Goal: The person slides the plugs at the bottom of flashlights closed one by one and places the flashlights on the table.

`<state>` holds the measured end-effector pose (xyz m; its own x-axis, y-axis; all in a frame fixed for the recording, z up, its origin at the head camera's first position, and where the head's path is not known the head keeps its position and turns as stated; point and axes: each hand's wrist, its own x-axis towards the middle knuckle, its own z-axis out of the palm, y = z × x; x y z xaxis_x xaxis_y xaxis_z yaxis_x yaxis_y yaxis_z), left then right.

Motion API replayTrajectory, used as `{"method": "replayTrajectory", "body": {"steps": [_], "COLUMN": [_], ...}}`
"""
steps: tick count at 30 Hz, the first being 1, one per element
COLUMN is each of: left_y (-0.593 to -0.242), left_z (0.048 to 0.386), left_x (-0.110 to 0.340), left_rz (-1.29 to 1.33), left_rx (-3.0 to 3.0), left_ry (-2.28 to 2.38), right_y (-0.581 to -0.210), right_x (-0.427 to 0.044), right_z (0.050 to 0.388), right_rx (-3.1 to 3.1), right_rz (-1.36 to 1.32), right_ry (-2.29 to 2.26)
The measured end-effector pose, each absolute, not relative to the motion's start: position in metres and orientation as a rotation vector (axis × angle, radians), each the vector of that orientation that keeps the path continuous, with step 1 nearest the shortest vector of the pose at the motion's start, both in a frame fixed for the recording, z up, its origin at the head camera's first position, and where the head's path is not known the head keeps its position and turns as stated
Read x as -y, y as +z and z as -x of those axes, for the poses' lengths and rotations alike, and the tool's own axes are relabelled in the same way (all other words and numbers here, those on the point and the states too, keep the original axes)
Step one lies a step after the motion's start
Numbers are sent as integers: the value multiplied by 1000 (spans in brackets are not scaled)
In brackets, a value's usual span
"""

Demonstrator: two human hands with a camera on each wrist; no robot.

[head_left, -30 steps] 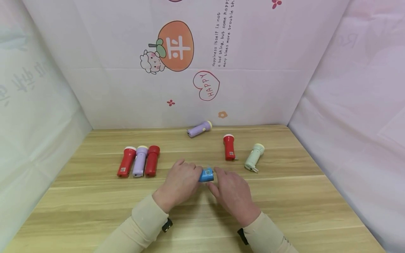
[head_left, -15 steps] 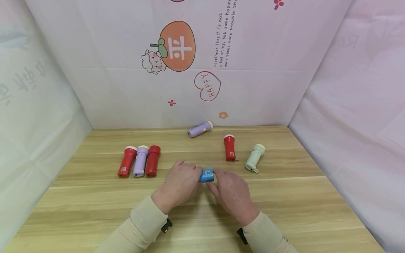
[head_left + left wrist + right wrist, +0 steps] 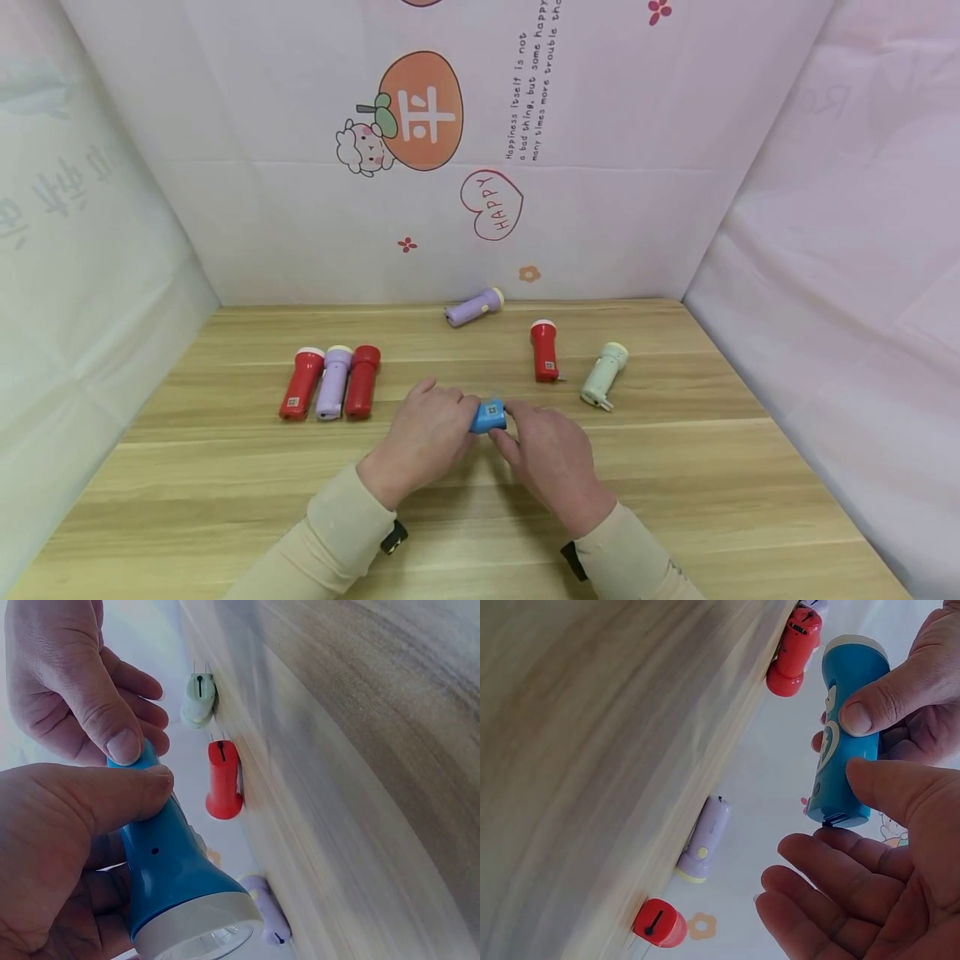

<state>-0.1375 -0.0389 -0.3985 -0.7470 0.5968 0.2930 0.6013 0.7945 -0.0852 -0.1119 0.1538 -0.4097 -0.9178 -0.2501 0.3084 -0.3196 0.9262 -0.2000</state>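
Observation:
A blue flashlight point(image 3: 489, 417) with a white rim is held above the table between both hands. My left hand point(image 3: 427, 433) grips it round the body, the thumb lying along it in the left wrist view. At its tail end is my right hand point(image 3: 555, 462). In the right wrist view the right thumb presses the side of the blue flashlight point(image 3: 847, 769), and the index fingertip lies by the tail end. The other right fingers are spread loosely below. The left hand hides the flashlight's head in the head view.
To the left, a red flashlight point(image 3: 302, 383), a purple one point(image 3: 333, 383) and another red one point(image 3: 362, 383) lie side by side. Farther back lie a purple flashlight point(image 3: 472, 308), a red one point(image 3: 544, 354) and a pale green one point(image 3: 603, 375) with prongs out. Cloth walls enclose the table point(image 3: 675, 492).
The right index finger has moved slightly in against the blue flashlight's tail end. Both hands otherwise stay in nearly the same place; the flashlights on the table have not moved.

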Motion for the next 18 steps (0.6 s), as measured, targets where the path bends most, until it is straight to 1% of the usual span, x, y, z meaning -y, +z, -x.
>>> {"method": "replayTrajectory", "body": {"steps": [18], "left_y": [-400], "left_z": [135], "left_x": [37], "left_rz": [928], "left_rx": [2611], "left_ry": [-21], "right_y": [-410], "right_x": [-155], "right_z": [112], "right_rx": [2804], "right_rz": [-408], "right_ry": [488]}}
